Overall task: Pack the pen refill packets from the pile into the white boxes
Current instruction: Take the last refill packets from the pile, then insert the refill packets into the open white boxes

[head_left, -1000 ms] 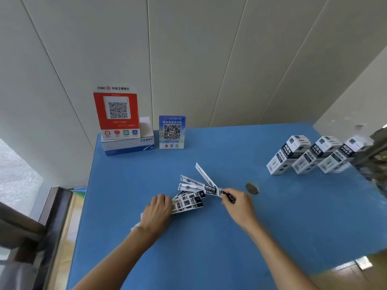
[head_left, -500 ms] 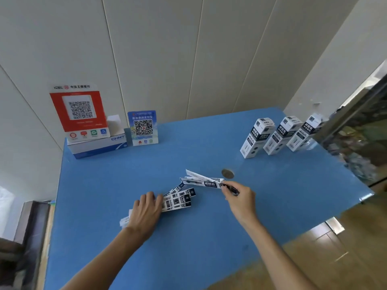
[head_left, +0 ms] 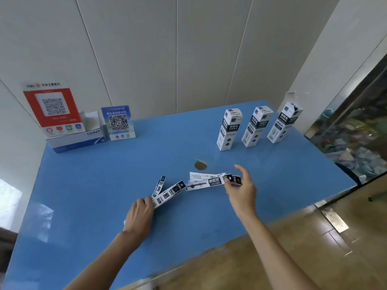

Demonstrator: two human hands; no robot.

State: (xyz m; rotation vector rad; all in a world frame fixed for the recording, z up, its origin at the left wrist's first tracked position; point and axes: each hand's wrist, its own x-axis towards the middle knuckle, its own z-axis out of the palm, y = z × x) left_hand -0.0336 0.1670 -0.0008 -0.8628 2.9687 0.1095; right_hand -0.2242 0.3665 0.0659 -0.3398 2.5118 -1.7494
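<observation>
A fan of black-and-white pen refill packets (head_left: 165,193) lies on the blue table (head_left: 88,185), and my left hand (head_left: 139,214) rests on its near end, fingers bent over it. My right hand (head_left: 240,189) pinches the black end of a few long packets (head_left: 209,182), which it holds level just above the table, with the forefinger sticking up. Three tall white boxes stand upright at the back right: the left box (head_left: 229,129), the middle box (head_left: 256,127) and the right box (head_left: 283,124), whose top flap is open.
A round grey cap (head_left: 200,164) sits in the tabletop behind the packets. At the back left stand a red QR sign (head_left: 53,109), a white-and-blue carton (head_left: 77,139) and a blue QR sign (head_left: 118,122). A glass case (head_left: 356,126) borders the table's right edge.
My right hand has drawn a few packets to the right, apart from the pile under my left hand. The view has swung right, bringing the three boxes nearer the centre.
</observation>
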